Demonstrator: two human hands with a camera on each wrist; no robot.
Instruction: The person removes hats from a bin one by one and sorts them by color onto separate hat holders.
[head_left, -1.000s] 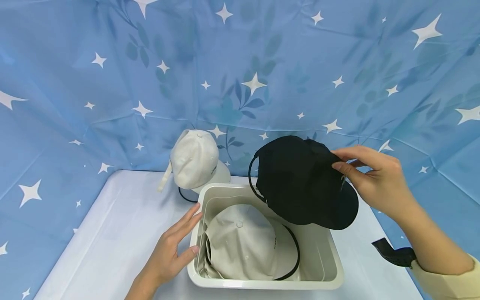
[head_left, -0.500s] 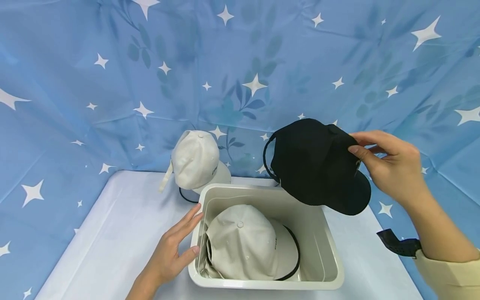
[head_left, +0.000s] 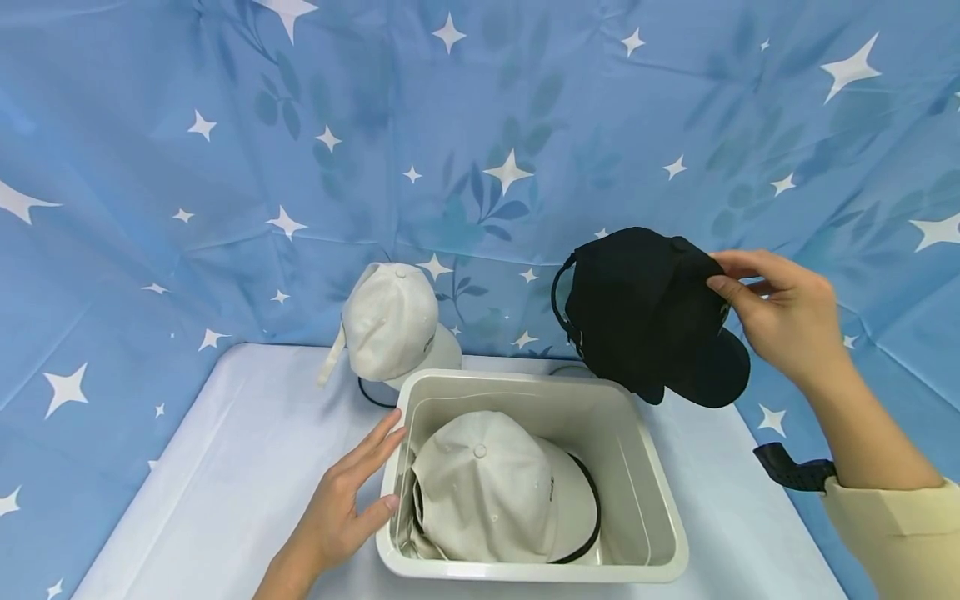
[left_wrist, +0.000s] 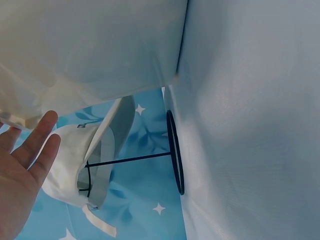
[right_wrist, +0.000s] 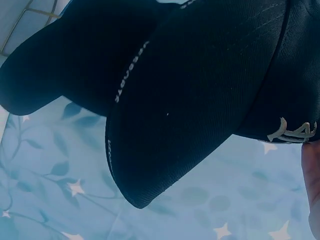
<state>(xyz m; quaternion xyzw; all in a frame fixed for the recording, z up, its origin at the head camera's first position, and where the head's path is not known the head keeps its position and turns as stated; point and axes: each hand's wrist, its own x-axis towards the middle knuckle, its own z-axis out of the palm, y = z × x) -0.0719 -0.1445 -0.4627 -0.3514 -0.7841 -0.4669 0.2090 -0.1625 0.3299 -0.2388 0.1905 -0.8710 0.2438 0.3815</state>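
Note:
My right hand [head_left: 787, 304] pinches a black baseball cap [head_left: 637, 317] between thumb and fingers, raised over the far right of the bin. Its strap loop hangs to the left and its brim points right and down. A pale letter emblem [right_wrist: 290, 131] shows on its front in the right wrist view, close to my fingertip. Behind it is another dark brim [right_wrist: 30, 90], mostly hidden. My left hand [head_left: 333, 500] lies with relaxed fingers against the left rim of a cream plastic bin [head_left: 660, 500]. A beige cap [head_left: 480, 483] with a black-edged brim sits inside.
A white cap [head_left: 393, 317] hangs behind the bin at the left, on a black wire stand [left_wrist: 174, 152] with a ring base. A white-covered table [head_left: 247, 442] carries everything. Blue star-patterned cloth [head_left: 510, 100] rises behind and at the sides.
My right hand has lifted the black cap up and to the right, away from above the bin's far rim. A second dark brim now shows beneath it. My left hand has stayed at the rim.

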